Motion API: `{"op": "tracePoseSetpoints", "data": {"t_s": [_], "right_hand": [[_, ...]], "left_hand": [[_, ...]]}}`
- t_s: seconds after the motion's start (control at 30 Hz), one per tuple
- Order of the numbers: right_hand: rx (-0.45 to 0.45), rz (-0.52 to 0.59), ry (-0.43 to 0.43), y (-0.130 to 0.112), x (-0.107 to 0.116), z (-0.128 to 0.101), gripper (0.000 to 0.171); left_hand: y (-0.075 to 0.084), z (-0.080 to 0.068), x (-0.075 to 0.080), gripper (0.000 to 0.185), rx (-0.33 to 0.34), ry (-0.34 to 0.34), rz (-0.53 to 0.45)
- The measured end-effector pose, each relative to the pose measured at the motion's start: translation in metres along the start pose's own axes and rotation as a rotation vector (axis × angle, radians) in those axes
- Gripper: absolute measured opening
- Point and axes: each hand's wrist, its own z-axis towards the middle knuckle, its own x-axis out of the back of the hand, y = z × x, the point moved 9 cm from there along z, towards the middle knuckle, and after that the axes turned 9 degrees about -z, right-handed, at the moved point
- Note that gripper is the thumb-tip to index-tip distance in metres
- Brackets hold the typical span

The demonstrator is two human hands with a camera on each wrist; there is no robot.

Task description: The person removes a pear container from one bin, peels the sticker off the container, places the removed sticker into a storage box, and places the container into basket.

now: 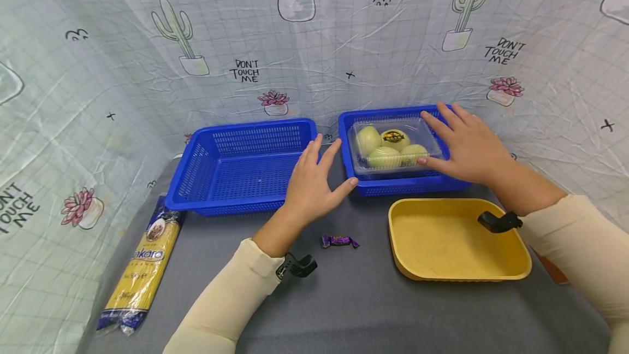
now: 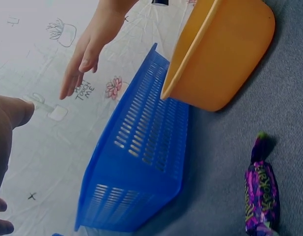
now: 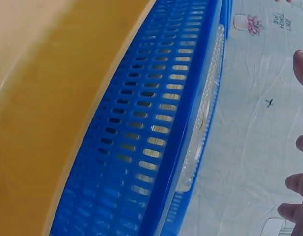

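A clear plastic box of green-yellow fruit (image 1: 393, 146) lies in the right blue basket (image 1: 413, 186). My right hand (image 1: 434, 138) rests against the box's right side, fingers straight, thumb at its near right corner. My left hand (image 1: 330, 164) hovers open with spread fingers between the two baskets, its thumb near the right basket's front left corner. The left blue basket (image 1: 241, 165) holds nothing. In the left wrist view the right hand (image 2: 87, 54) shows above the blue basket (image 2: 141, 162). The right wrist view shows the basket wall (image 3: 156, 137) and the box's rim (image 3: 203, 113).
A yellow tray (image 1: 457, 272) sits in front of the right basket, also seen in the wrist views (image 2: 220, 54) (image 3: 38, 98). A purple wrapped candy (image 1: 339, 241) (image 2: 261, 196) lies on the grey table. A long pasta pack (image 1: 144, 264) lies at the left edge. A cactus-print sheet hangs behind.
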Motion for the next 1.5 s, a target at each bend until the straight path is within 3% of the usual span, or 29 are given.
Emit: {"op": "tracePoseSetpoints", "data": {"t_s": [0.6, 0.83, 1.5], "right_hand": [[0.015, 0.076, -0.045, 0.015, -0.006, 0.015, 0.098], [0.023, 0.121, -0.056, 0.022, -0.009, 0.020, 0.097], [0.018, 0.260, -0.117, 0.053, -0.020, 0.024, 0.092]], "left_hand": [[0.006, 0.008, -0.011, 0.079, 0.023, 0.026, -0.113], [0.009, 0.009, -0.021, 0.076, 0.036, -0.013, -0.173], [0.017, 0.006, -0.050, 0.070, 0.060, -0.053, -0.202]]}}
